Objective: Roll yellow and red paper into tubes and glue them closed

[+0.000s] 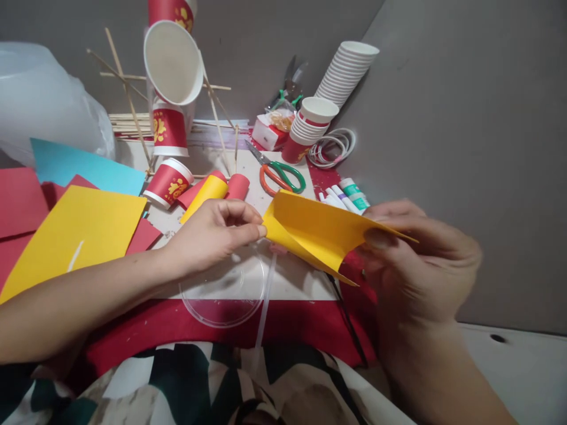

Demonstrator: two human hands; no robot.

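A sheet of yellow paper (319, 227), curled lengthwise into an open trough, hangs between my two hands above the table. My left hand (221, 230) pinches its left end between thumb and fingertips. At the right end, my right hand (411, 254) grips the paper between thumb and fingers, and part of that end is hidden behind them. Just past my left hand lie a yellow paper roll (206, 195) and a red paper roll (238, 186). Below the sheet is a clear round plastic lid (224, 289).
Scissors (279, 174) with green and orange handles lie beyond the sheet. Stacked paper cups (348, 71) lean at the back right. A stick frame with red cups (170, 130) stands at the back left. Coloured paper sheets (101, 218) spread at left; glue sticks (343, 198) lie at right.
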